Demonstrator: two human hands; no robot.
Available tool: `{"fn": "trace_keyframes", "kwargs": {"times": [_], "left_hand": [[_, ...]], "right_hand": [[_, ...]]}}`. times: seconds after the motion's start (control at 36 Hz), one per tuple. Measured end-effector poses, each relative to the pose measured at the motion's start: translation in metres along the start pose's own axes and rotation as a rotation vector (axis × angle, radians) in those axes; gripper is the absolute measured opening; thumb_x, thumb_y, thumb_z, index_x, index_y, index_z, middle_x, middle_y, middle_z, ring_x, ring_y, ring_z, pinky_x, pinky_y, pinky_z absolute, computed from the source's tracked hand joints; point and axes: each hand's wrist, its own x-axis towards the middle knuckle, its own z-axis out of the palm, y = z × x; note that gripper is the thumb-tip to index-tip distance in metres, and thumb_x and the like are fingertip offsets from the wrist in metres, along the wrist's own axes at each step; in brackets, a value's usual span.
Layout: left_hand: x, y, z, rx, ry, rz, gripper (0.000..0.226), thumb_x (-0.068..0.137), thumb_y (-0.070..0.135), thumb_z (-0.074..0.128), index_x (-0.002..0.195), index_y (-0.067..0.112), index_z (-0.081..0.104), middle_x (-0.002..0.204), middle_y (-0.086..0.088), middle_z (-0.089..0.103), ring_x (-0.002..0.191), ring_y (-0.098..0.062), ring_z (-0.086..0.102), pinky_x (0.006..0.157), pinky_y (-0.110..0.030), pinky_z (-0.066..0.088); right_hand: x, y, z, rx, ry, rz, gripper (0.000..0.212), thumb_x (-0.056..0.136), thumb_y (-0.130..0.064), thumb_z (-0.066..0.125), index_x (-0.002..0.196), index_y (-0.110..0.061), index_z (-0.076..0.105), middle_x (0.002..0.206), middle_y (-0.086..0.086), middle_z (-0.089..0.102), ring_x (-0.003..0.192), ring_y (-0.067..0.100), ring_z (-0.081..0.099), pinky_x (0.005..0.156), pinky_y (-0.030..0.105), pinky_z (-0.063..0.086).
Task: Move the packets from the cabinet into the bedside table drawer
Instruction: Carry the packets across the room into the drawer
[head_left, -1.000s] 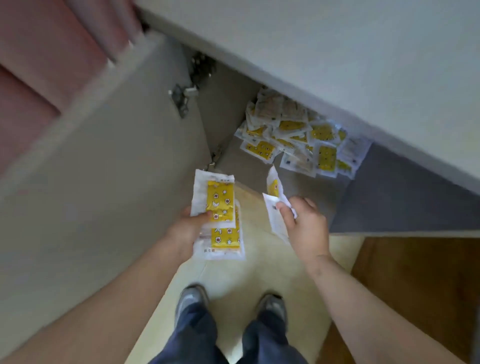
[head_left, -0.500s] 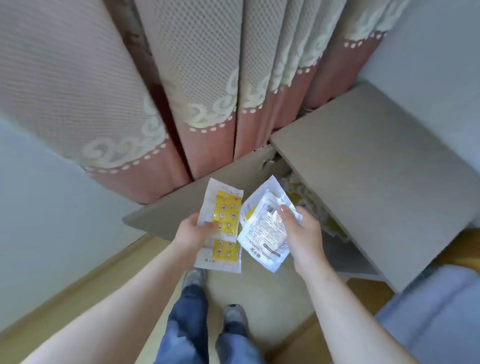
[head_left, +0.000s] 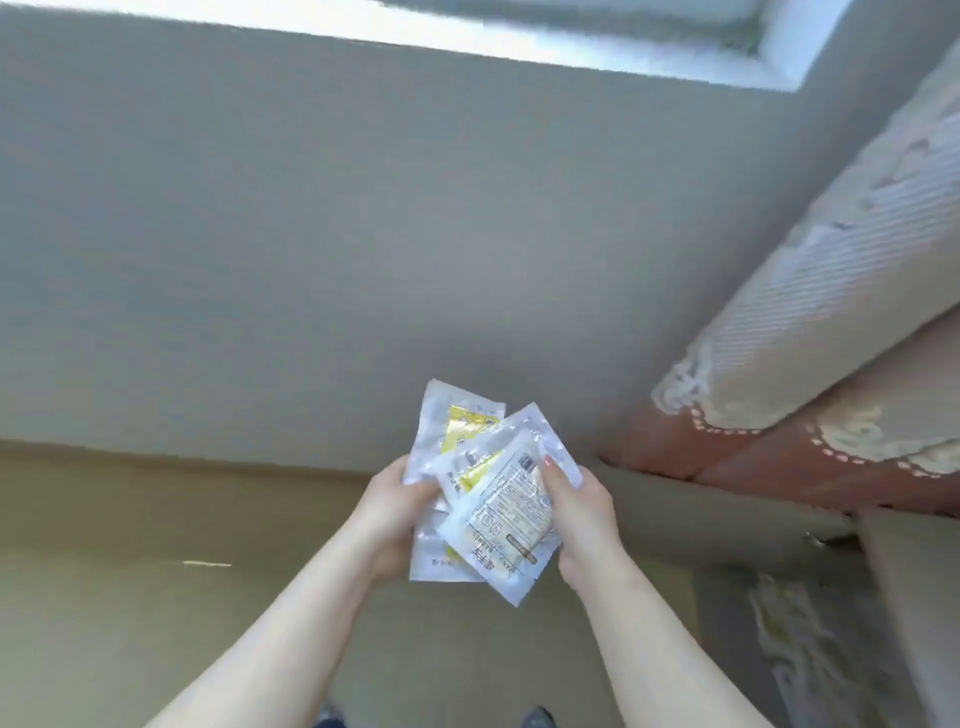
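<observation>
Standing right here watching, and both hands are full of packets (head_left: 485, 499) at about waist height, held out in front of the body. The left hand (head_left: 387, 512) is curled round the left edge of the stack, thumb on top, clamping the lower packets, the ones with the yellow print showing. The right hand (head_left: 579, 512) is closed on the right edge of the top packet, which lies printed-back-up and tilted across the others, index finger (head_left: 550, 470) pressed flat on its face. So the packets overlap in a loose fan between the two hands, touching each other, none hanging free.

No drawer or open cabinet in sight from where I'm looking, so nothing to report about what's inside either. Straight ahead is a plain grey wall (head_left: 363, 234) meeting the tan floor (head_left: 130, 597) along a skirting line just past the hands. On the right a curtain (head_left: 831, 338) with a pink lower band comes down close to the right hand, with a ledge under it. Left side is wide open floor. Shoe tips barely show at the bottom edge.
</observation>
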Motion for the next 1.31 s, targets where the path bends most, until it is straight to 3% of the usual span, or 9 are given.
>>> {"fn": "trace_keyframes", "kwargs": {"times": [0.14, 0.28, 0.39, 0.47, 0.56, 0.64, 0.89, 1.0, 1.31], "left_hand": [[-0.036, 0.029, -0.132, -0.129, 0.213, 0.093, 0.023, 0.088, -0.002, 0.055, 0.108, 0.007, 0.062, 0.096, -0.013, 0.073, 0.086, -0.03, 0.07, 0.078, -0.043, 0.054], [-0.078, 0.05, -0.253, -0.259, 0.346, 0.136, 0.035, 0.076, 0.009, 0.068, 0.109, 0.004, 0.062, 0.099, -0.014, 0.072, 0.093, -0.032, 0.069, 0.084, -0.045, 0.052], [-0.1, 0.059, -0.339, -0.423, 0.465, 0.159, 0.026, 0.092, 0.02, 0.052, 0.106, 0.003, 0.066, 0.099, -0.016, 0.072, 0.089, -0.032, 0.069, 0.082, -0.042, 0.051], [-0.106, 0.064, -0.392, -0.51, 0.561, 0.187, 0.039, 0.099, 0.039, 0.039, 0.107, 0.015, 0.068, 0.1, -0.009, 0.073, 0.092, -0.025, 0.069, 0.082, -0.038, 0.052], [-0.108, 0.068, -0.444, -0.581, 0.72, 0.184, 0.032, 0.099, 0.033, 0.044, 0.117, 0.011, 0.059, 0.104, -0.013, 0.071, 0.087, -0.027, 0.068, 0.07, -0.034, 0.052], [-0.105, 0.078, -0.495, -0.674, 0.816, 0.181, 0.022, 0.098, 0.022, 0.047, 0.113, 0.01, 0.058, 0.099, -0.016, 0.07, 0.078, -0.029, 0.067, 0.062, -0.033, 0.051], [-0.096, 0.157, -0.655, -0.866, 1.047, 0.261, 0.009, 0.094, 0.008, 0.055, 0.097, 0.008, 0.062, 0.076, -0.013, 0.07, 0.066, -0.028, 0.066, 0.058, -0.033, 0.051], [-0.106, 0.173, -0.719, -0.97, 1.124, 0.288, 0.009, 0.092, 0.011, 0.059, 0.1, 0.008, 0.063, 0.086, -0.016, 0.071, 0.073, -0.03, 0.067, 0.065, -0.038, 0.054], [-0.191, 0.151, -0.917, -1.136, 1.298, 0.362, 0.017, 0.086, 0.008, 0.065, 0.103, 0.004, 0.064, 0.082, -0.015, 0.071, 0.066, -0.028, 0.065, 0.056, -0.032, 0.05]], "right_hand": [[-0.034, 0.003, 0.154, 0.054, -0.227, 0.071, 0.015, 0.095, -0.016, 0.055, 0.107, -0.013, 0.063, 0.097, 0.007, 0.072, 0.079, 0.018, 0.07, 0.065, 0.031, 0.055], [-0.076, 0.018, 0.291, -0.027, -0.401, 0.111, 0.014, 0.093, -0.016, 0.057, 0.106, -0.012, 0.062, 0.1, 0.011, 0.071, 0.086, 0.024, 0.069, 0.075, 0.037, 0.056], [-0.1, 0.03, 0.386, -0.15, -0.513, 0.12, 0.011, 0.092, -0.017, 0.059, 0.101, -0.012, 0.062, 0.094, 0.008, 0.072, 0.084, 0.023, 0.069, 0.077, 0.038, 0.056], [-0.111, 0.038, 0.451, -0.245, -0.612, 0.095, 0.013, 0.092, -0.018, 0.059, 0.104, -0.013, 0.061, 0.097, 0.007, 0.071, 0.089, 0.023, 0.069, 0.08, 0.039, 0.055], [-0.122, 0.045, 0.512, -0.309, -0.69, 0.103, 0.011, 0.092, -0.018, 0.059, 0.102, -0.013, 0.06, 0.095, 0.007, 0.071, 0.087, 0.024, 0.069, 0.083, 0.041, 0.055], [-0.127, 0.05, 0.575, -0.322, -0.775, 0.16, 0.007, 0.093, -0.015, 0.058, 0.096, -0.01, 0.059, 0.089, 0.01, 0.07, 0.077, 0.024, 0.068, 0.074, 0.037, 0.055], [-0.133, 0.035, 0.784, -0.522, -1.007, 0.124, 0.01, 0.091, -0.015, 0.059, 0.097, -0.008, 0.062, 0.095, 0.014, 0.071, 0.086, 0.03, 0.068, 0.082, 0.044, 0.055], [-0.153, 0.04, 0.871, -0.624, -1.083, 0.084, 0.012, 0.091, -0.017, 0.059, 0.098, -0.007, 0.062, 0.096, 0.014, 0.07, 0.085, 0.029, 0.068, 0.078, 0.04, 0.055], [-0.271, 0.129, 1.067, -0.81, -1.252, 0.152, 0.011, 0.092, -0.015, 0.059, 0.093, -0.005, 0.06, 0.087, 0.011, 0.066, 0.074, 0.023, 0.064, 0.066, 0.032, 0.053]]}}
